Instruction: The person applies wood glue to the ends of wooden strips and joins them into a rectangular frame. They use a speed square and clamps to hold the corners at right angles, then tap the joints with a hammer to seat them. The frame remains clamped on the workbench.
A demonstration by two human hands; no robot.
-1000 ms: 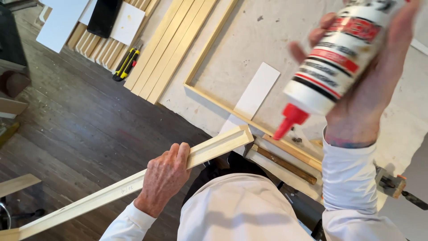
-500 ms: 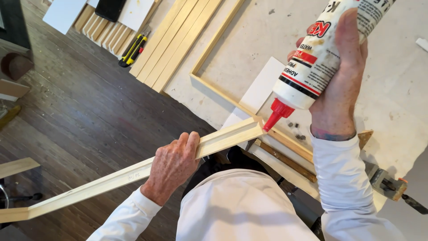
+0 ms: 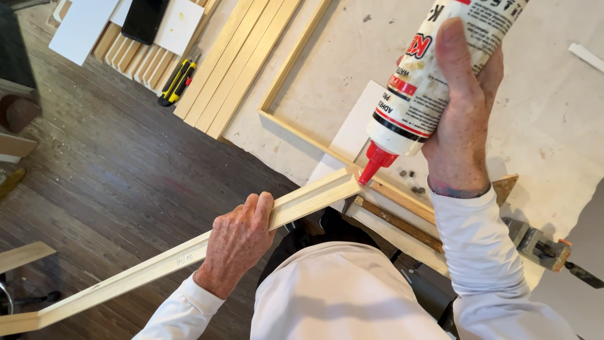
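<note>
My left hand grips a long pale wooden moulding strip that runs from the lower left up to a mitred end near the table edge. My right hand holds a white glue bottle upside down. Its red nozzle touches the mitred end of the strip. Both arms wear white sleeves.
An open wooden frame lies on the stained white table, over a white board. Several loose wooden strips and a yellow utility knife lie at the table's far left. A metal clamp sits at right. Dark wood floor lies below.
The glue bottle has come down and left until its red nozzle meets the strip's mitred end. My left hand has kept its hold on the strip.
</note>
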